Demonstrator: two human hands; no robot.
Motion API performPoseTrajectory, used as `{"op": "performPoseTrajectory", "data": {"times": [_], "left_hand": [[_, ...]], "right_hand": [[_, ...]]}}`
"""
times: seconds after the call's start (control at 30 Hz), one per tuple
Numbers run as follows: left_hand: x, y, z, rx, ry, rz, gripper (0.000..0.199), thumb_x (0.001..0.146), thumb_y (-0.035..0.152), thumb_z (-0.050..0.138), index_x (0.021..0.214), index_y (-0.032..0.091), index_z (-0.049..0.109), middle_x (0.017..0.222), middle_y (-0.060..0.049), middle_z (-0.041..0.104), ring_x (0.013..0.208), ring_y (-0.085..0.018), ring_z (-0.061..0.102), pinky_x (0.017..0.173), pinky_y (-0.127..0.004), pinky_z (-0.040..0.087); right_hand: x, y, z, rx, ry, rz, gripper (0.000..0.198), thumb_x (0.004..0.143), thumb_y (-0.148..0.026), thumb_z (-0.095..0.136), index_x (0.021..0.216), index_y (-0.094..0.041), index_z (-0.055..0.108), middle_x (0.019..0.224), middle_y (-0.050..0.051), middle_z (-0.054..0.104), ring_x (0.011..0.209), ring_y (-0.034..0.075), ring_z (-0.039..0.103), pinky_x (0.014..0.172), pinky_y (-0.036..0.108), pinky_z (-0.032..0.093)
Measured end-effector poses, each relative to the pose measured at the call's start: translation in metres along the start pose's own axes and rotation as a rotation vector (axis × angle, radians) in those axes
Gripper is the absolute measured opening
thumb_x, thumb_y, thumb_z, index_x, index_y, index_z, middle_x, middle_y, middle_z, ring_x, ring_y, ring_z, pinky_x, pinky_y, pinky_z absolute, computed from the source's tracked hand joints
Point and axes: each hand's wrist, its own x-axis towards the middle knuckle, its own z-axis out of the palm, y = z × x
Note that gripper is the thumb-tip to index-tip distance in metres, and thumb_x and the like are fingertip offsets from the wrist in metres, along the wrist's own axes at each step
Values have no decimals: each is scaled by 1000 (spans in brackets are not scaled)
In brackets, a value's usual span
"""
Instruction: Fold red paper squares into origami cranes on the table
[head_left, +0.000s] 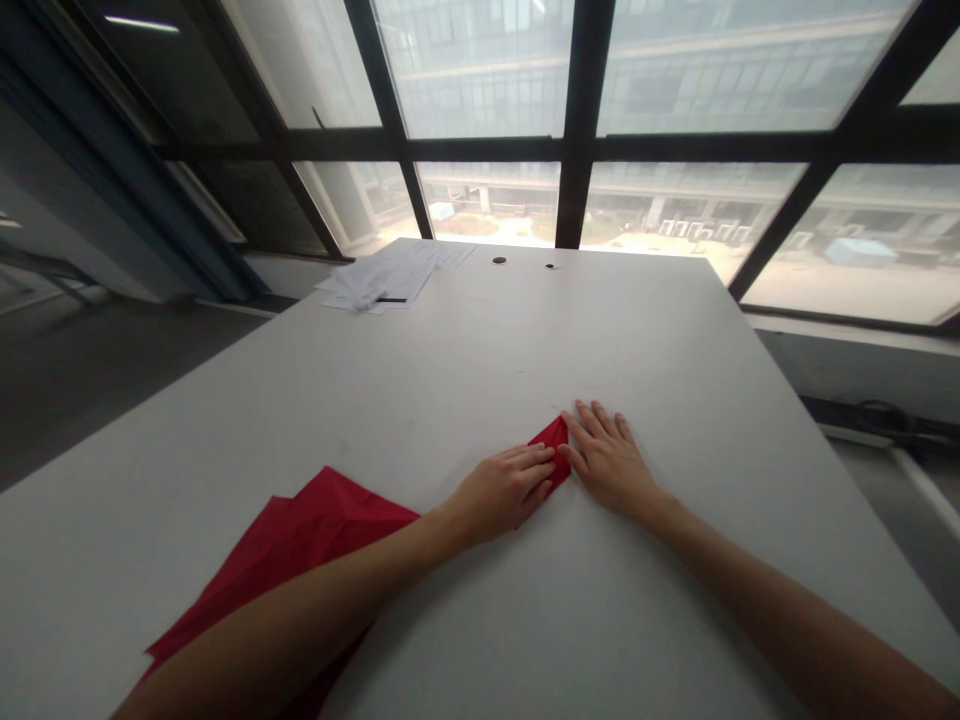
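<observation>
A small folded piece of red paper (559, 468) lies on the white table between my hands. My left hand (510, 488) rests flat across its left part, fingers stretched out and pointing right, hiding some of it. At the paper's right edge, my right hand (606, 455) lies with its fingers spread on the tabletop. Its thumb and index finger touch the paper's edge. Larger red sheets (322, 525), creased and overlapping, lie at the lower left, partly covered by my left forearm.
White printed papers (390, 275) are piled at the table's far left corner, with a small dark strip on them. Two round holes, one a cable hole (499, 261), pierce the far end of the white table (480, 350). Dark-framed windows (487, 190) stand behind it.
</observation>
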Motion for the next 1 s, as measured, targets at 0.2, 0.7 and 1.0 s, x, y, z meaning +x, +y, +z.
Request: {"op": "performPoseTrajectory", "data": {"times": [0.2,0.7,1.0], "left_hand": [[0,2,0,-11,1,-25,29,102,25,45,120,17,66,133,-7,65,125,-19,60,112,-35,46],[0,3,-1,-59,0,-40,25,100,24,46,117,18,65,131,-9,64,122,-21,62,109,-35,49],[-1,4,0,-58,-13,-46,24,100,21,46,116,18,64,133,-9,63,124,-21,60,110,-36,48]], "right_hand": [[3,2,1,69,49,54,57,103,-43,33,151,-14,40,159,12,35,149,29,27,121,52,20],[0,3,-4,105,49,-25,46,103,-40,36,141,-23,55,155,10,43,146,29,32,118,56,21],[0,2,-4,107,53,-35,48,101,-40,39,147,-26,47,156,10,42,146,29,31,117,58,21]]}}
